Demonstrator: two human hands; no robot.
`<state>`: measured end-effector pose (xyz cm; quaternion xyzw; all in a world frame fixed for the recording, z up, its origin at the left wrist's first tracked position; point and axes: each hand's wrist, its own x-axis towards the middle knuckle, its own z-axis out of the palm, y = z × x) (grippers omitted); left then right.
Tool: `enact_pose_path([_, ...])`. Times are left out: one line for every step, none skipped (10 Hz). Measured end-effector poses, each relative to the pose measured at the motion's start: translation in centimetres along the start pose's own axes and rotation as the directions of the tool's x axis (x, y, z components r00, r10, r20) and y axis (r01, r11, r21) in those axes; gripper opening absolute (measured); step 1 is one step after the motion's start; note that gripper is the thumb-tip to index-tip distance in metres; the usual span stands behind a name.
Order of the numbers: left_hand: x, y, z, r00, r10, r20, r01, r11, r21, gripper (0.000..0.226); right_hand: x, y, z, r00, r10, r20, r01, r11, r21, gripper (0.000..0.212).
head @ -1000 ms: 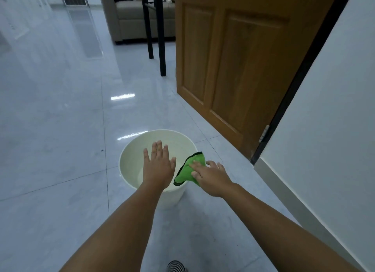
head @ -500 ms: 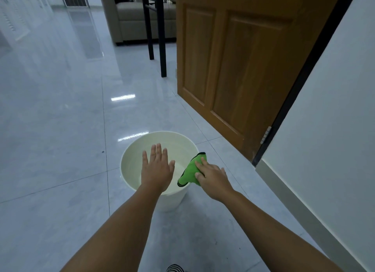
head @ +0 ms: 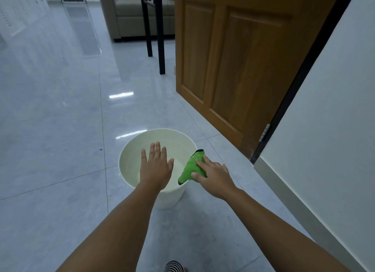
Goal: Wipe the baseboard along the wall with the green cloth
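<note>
A pale cream bucket (head: 129,164) stands on the glossy grey tiled floor (head: 50,129), and both bare forearms reach out over it from the bottom edge of the view. The left hand (head: 155,167) hangs flat above the bucket's open mouth, palm down, fingers spread and apart, its grip closed on nothing. The right hand (head: 213,177) is at the bucket's right rim, its grip clamped on the green cloth (head: 190,166): the thumb and fingers pinch the bunched fabric, which drapes over the rim with its dark-edged lower corner hanging inside the bucket and its upper corner pointing away from the person. Whether the cloth is wet, or whether there is water in the bucket, is hard to tell from here; the bottom only looks a little brighter than the walls. To the right, well apart from the cloth, the grey baseboard (head: 288,192) runs along the foot of the white wall (head: 334,109) from the door frame toward the lower right corner of the view. Beyond it a brown panelled wooden door (head: 233,58) stands open on a dark frame, with a metal hinge (head: 264,132) near its bottom corner. Farther back two black table legs (head: 161,38) stand on the floor in front of a grey sofa (head: 129,14). A striped slipper tip (head: 174,266) shows at the bottom edge, between the forearms.
</note>
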<state>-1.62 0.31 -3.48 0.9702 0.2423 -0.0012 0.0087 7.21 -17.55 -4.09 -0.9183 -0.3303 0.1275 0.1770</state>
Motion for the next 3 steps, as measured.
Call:
enact_pose_path([-0.02, 0.25, -0.13, 1.000, 0.010, 0.001, -0.010, 1.000, -0.015, 0.060, -0.14, -0.26, -0.18, 1.000, -0.011, 0.010, 0.011, 1.000, -0.016, 0.064])
enact_pose_path([0.00, 0.44, -0.23, 1.000, 0.015, -0.007, -0.015, 1.000, -0.009, 0.060, -0.42, -0.15, -0.28, 1.000, -0.025, -0.013, 0.025, 1.000, -0.016, 0.065])
enact_pose_path([0.01, 0.76, -0.31, 1.000, 0.019, -0.016, -0.019, 1.000, -0.009, 0.060, -0.94, 0.62, -0.85, 1.000, 0.007, -0.009, -0.007, 1.000, 0.000, 0.063])
